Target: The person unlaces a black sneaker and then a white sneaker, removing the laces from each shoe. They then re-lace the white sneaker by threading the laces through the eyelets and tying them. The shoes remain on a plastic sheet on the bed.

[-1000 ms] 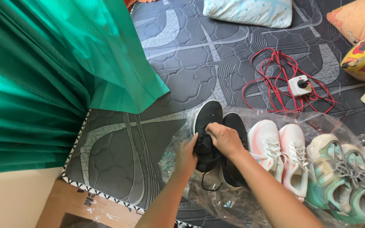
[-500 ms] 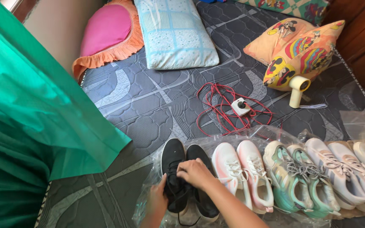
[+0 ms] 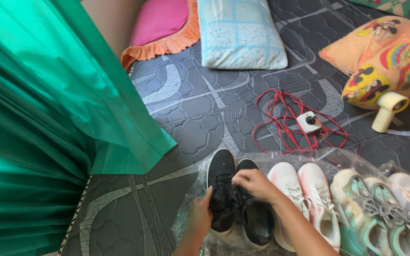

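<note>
Both hands work the black mesh sneaker (image 3: 220, 189): left hand (image 3: 200, 214) cups its side, right hand (image 3: 255, 184) grip pinched on the black laces (image 3: 236, 195); pink-white knit sneakers (image 3: 304, 199) at three o'clock.

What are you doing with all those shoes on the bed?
A person is working on a pair of black sneakers. The left hand steadies the left shoe from the side, and the right hand pinches at its laces. The black pair sits on a clear plastic sheet on a grey quilted mattress, first in a row with pink-and-white sneakers and mint-green sneakers. A green curtain hangs at the left, and a red cord lies behind.
</note>
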